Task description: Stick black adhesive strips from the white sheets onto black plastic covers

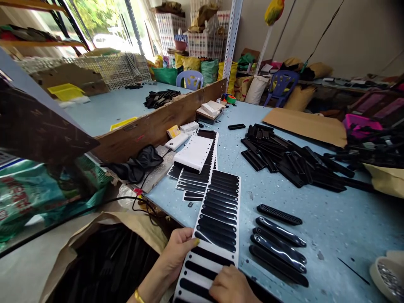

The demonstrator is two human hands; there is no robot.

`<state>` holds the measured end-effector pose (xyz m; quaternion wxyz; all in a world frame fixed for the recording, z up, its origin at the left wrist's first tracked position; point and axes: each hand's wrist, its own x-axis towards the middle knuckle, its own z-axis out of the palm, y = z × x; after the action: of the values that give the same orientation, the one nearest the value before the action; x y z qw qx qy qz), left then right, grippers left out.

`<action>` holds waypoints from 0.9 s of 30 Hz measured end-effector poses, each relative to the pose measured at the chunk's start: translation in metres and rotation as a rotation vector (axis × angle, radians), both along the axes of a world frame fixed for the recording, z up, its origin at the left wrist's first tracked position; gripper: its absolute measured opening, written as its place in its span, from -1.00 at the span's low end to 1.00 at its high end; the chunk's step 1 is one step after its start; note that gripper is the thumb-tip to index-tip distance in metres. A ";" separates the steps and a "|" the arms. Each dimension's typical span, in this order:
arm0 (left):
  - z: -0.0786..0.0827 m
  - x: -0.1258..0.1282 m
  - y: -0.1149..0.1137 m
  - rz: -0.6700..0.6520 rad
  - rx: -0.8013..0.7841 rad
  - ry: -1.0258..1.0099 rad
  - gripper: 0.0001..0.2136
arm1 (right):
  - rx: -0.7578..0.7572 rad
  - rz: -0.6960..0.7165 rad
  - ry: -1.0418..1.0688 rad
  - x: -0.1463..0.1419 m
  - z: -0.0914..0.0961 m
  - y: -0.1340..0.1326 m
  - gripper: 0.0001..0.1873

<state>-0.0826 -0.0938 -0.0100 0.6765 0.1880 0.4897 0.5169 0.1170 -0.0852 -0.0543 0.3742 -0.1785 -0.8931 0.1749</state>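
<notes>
A long white sheet (233,219) carries rows of black, round-ended strips and hangs over the table's near edge toward me. My left hand (176,252) pinches its left border between thumb and fingers. Lower down, my right hand (232,284) lies against the right side of the sheet, fingers curled at the end of a black strip (202,269); whatever is in its fingertips is hidden. Right of the sheet, several black elongated pieces (279,252) lie in a row, some glossy, and the farthest one (279,214) has a textured top.
More strip sheets (194,181) lie beyond, under a curled white sheet (195,151). A heap of black pieces (284,155) covers the table's right rear. A bowl of small metal parts (388,277) stands at right. Below left is an open sack of black pieces (107,261). A wooden divider (158,115) borders the table.
</notes>
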 end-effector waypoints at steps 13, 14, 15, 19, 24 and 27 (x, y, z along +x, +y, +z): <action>0.001 0.031 0.019 0.096 0.177 0.105 -0.77 | -0.515 -0.286 0.257 -0.029 0.013 0.063 -0.79; 0.000 0.032 0.021 0.079 0.186 0.123 -0.78 | -0.583 -0.279 0.276 -0.027 0.015 0.065 -0.81; 0.000 0.032 0.023 0.063 0.192 0.141 -0.79 | -0.656 -0.274 0.287 -0.025 0.017 0.067 -0.84; 0.004 0.032 0.030 0.031 0.187 0.150 -0.81 | -0.883 -0.286 0.303 -0.021 0.028 0.072 -0.80; 0.004 0.029 0.032 0.027 0.128 0.036 -0.75 | -1.145 -0.372 0.477 -0.025 0.026 0.078 -0.78; -0.003 0.024 0.040 0.042 0.098 0.066 -0.64 | -1.372 -0.407 0.751 -0.021 0.035 0.097 -0.70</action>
<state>-0.0583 -0.0538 -0.0129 0.6392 0.2274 0.4896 0.5478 0.0960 0.0113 -0.0197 0.4808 -0.4569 -0.3512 0.6608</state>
